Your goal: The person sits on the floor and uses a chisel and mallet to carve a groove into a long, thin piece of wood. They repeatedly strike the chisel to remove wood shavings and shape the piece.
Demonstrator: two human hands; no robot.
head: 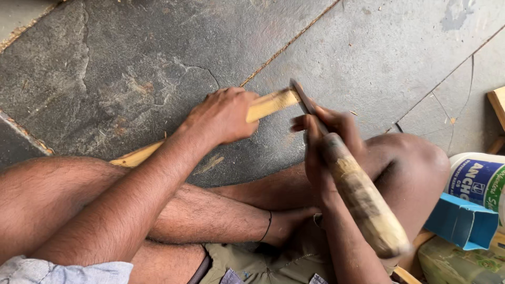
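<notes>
— What's furthest left?

— The stone floor (131, 68), grey slabs with cracked joints. A pale wooden strip (265, 105) lies slanted across it, its near end low on the left and its far end up toward the middle. The person sits cross-legged just behind it.

— And the left hand (223, 115)?

— Closed down over the strip partway along, fingers wrapped round it, pinning it to the floor.

— Then to the right?

— The right hand (329, 142) is gripped tight round a chisel (347, 179) with a long worn wooden handle. The dark blade meets the strip's far end, just beyond the left hand. The blade is blurred, so I can't tell exactly how the edge sits on the wood.

— What could go wrong?

— The holding fingers are very near the edge; a slip off the strip could catch them. The strip could also skid on the smooth stone, or split along its grain.

— Far right?

— A blue carton (463, 221) and a white tub (481, 179), plus a wooden block (497, 105) at the edge.
</notes>
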